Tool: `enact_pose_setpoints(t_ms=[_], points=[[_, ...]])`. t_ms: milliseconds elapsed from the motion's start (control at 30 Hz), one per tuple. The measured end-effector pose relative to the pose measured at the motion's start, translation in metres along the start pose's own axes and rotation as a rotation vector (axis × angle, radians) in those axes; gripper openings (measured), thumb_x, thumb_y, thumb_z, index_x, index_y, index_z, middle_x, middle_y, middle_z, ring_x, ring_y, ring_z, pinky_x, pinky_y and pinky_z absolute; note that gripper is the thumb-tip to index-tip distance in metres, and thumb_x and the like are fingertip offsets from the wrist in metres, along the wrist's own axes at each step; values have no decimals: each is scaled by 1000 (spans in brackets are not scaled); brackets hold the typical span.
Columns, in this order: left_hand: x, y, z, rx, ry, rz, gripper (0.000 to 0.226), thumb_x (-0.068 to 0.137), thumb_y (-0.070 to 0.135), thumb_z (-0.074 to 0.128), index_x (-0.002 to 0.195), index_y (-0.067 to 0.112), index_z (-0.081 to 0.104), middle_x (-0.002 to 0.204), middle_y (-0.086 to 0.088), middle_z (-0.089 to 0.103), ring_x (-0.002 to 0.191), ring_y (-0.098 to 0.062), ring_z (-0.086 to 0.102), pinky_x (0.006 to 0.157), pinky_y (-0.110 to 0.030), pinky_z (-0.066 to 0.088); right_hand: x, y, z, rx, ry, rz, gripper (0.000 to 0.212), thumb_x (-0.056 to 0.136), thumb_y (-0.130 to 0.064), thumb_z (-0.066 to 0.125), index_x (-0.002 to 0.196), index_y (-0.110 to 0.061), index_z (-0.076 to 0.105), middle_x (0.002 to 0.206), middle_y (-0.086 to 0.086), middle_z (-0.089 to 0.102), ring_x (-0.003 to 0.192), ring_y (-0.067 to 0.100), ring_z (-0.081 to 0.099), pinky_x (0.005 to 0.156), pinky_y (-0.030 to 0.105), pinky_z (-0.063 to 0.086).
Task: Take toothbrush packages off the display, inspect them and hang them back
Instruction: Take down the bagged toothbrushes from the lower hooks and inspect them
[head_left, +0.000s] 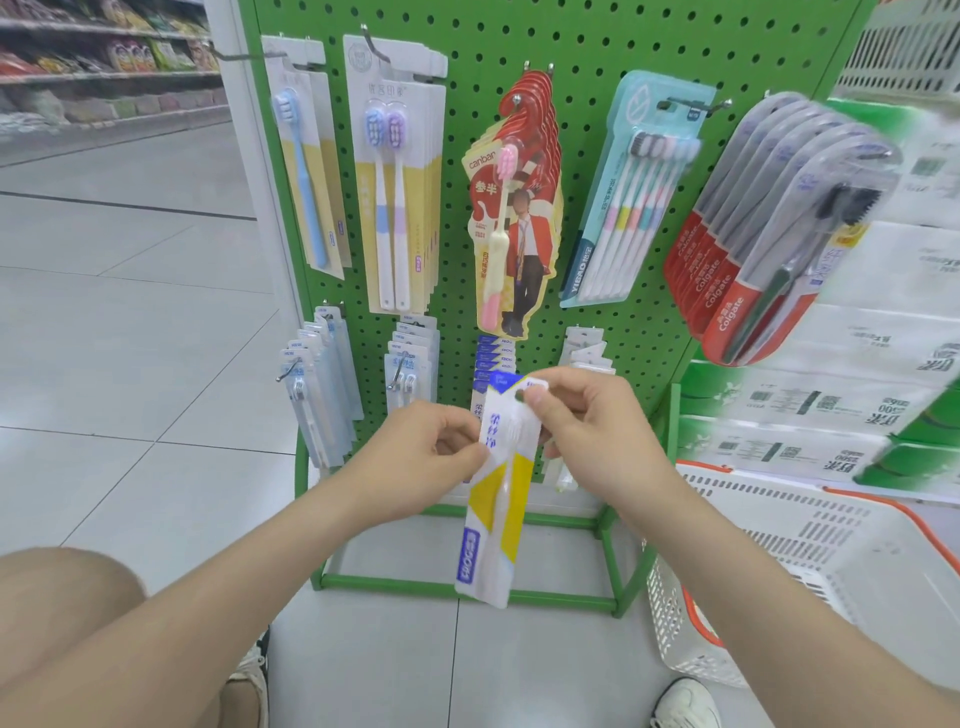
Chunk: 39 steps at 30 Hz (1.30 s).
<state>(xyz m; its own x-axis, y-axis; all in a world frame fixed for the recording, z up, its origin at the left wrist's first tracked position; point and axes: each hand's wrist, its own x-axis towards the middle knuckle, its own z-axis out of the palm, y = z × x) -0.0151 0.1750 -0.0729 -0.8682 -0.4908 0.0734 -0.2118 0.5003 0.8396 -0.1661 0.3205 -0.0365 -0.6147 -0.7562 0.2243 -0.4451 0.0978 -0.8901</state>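
**Package Held Upright at Lower Pegboard Row**

Your left hand (426, 457) pinches the toothbrush package (498, 499) at its left edge. Your right hand (587, 431) pinches its top hang tab. The long axis runs near vertical, tab end up and leaning right, in front of the green pegboard (587, 47). Your fingers cover the upper edges and the print is blurred. The card is white and yellow with a blue label low down.
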Motion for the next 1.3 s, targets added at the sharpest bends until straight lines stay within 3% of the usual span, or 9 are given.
enact_pose_setpoints(t_ms=[133, 267, 400, 500, 667, 833, 933, 1067, 1300], points=[[7, 2, 6, 176, 73, 23, 19, 99, 13, 61, 98, 26, 76, 77, 5, 77, 65, -8, 68, 63, -24, 55, 13, 16, 3, -184, -61, 43, 17, 103, -18, 68, 93, -31, 72, 70, 0, 77, 63, 19, 70, 75, 52, 62], [16, -5, 10, 419, 74, 3, 22, 96, 21, 56, 103, 35, 72, 79, 14, 74, 71, -7, 67, 69, -34, 59, 26, 26, 4, -272, -126, 73, 23, 104, -17, 62, 93, -36, 64, 74, 22, 72, 61, 31, 65, 72, 50, 62], [30, -6, 12, 574, 156, -24, 16, 97, 27, 52, 98, 30, 68, 82, 11, 71, 76, -19, 66, 68, -39, 59, 43, 38, 8, -299, -211, 100, 16, 105, -18, 62, 100, -32, 66, 77, 25, 72, 78, 44, 73, 72, 61, 62], [43, -7, 9, 679, 238, 20, 17, 103, 26, 45, 95, 20, 59, 87, 1, 66, 77, -32, 62, 63, -40, 52, 55, 45, 12, -345, -250, 105, 8, 106, -20, 62, 109, -26, 67, 80, 20, 76, 79, 35, 77, 74, 56, 64], [65, -10, 3, 701, 214, 103, 22, 104, 14, 48, 124, 18, 56, 110, -5, 61, 93, -37, 64, 77, -50, 56, 67, 56, 21, -412, -238, 97, 9, 104, -21, 61, 104, -28, 66, 74, 11, 74, 85, 33, 71, 76, 45, 62], [84, -20, -3, 757, 175, 160, 35, 103, 5, 51, 134, 19, 58, 116, -9, 63, 99, -39, 66, 82, -54, 57, 74, 62, 29, -404, -201, 73, 17, 101, -25, 62, 90, -38, 61, 75, 5, 75, 102, 33, 68, 84, 51, 61], [95, -26, -7, 737, 143, 127, 24, 107, 12, 50, 126, 18, 64, 108, -10, 70, 98, -39, 67, 79, -55, 58, 76, 62, 30, -409, -189, 58, 8, 102, -26, 65, 103, -33, 68, 72, 2, 75, 100, 31, 68, 86, 48, 61], [102, -22, -7, 596, 142, 66, 22, 107, 21, 57, 126, 23, 68, 101, -2, 76, 91, -32, 70, 80, -49, 60, 79, 60, 30, -566, -175, -8, 23, 103, -19, 62, 122, -22, 75, 68, -12, 57, 89, 27, 53, 90, 44, 58], [109, -21, -4, 602, 170, 51, 11, 103, 26, 66, 105, 27, 77, 98, 0, 76, 92, -29, 70, 81, -48, 60, 78, 60, 36, -671, -138, 3, 14, 103, -22, 57, 103, -23, 71, 86, 5, 66, 93, 29, 51, 88, 47, 57]])
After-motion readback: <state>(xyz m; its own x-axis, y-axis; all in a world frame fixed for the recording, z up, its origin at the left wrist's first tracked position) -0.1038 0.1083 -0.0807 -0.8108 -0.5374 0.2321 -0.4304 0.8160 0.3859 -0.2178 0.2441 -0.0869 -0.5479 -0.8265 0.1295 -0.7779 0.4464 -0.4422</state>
